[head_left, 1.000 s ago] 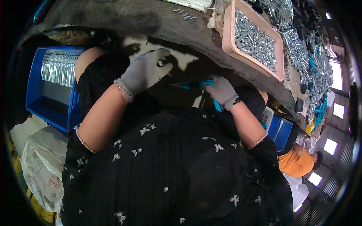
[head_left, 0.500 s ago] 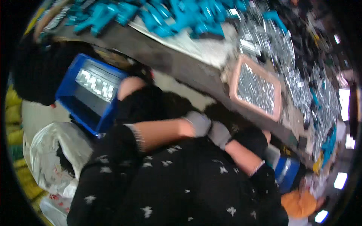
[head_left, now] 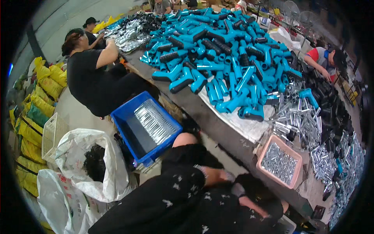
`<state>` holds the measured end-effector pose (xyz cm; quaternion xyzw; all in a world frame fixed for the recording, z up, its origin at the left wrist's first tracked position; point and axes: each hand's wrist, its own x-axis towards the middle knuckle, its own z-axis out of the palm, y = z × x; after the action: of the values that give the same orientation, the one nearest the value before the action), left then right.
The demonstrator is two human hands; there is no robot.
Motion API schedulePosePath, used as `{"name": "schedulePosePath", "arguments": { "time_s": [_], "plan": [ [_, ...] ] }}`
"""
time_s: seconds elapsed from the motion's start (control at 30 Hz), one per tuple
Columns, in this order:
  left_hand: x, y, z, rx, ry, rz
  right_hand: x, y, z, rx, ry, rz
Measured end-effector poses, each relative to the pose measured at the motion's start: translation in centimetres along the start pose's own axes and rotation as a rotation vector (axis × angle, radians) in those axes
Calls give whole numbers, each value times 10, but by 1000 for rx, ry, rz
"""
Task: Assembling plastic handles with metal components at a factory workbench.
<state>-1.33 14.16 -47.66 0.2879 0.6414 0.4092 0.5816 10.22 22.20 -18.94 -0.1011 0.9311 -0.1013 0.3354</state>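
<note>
Both forearms are tucked low over the lap, bent inward w/ grey-gloved hands meeting just under the table edge. Left hand and right hand touch each other; can't tell how open they are or what they hold. Nearest up top: pink rectangular plastic tray of silver screws. Left, on the floor: blue plastic crate of metal rods. Further back, pile of blue plastic handle shells.
</note>
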Motion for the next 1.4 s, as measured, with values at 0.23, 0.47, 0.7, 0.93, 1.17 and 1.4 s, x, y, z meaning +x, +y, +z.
{"name": "schedulePosePath", "arguments": {
  "time_s": [0.23, 0.47, 0.7, 0.93, 1.17, 1.4],
  "plan": [
    [-86, 103, -16, 1022, -217, 371, -4, 18, 19, 101, 44, 38],
    [-192, 233, 3, 1218, -222, 209, -86, -24, 24, 159, 195, 138],
    [-281, 239, -8, 981, -84, 305, -288, -105, -7, 828, 581, 305],
    [-264, 217, -12, 1048, 87, 766, -291, -145, 54, 803, 1067, 338],
    [-281, 339, 65, 877, -4, 834, -336, -159, 66, 1637, 911, 385],
    [-308, 364, 42, 1169, -195, 602, -325, -143, 63, 52, 1143, 268]
  ]
}}
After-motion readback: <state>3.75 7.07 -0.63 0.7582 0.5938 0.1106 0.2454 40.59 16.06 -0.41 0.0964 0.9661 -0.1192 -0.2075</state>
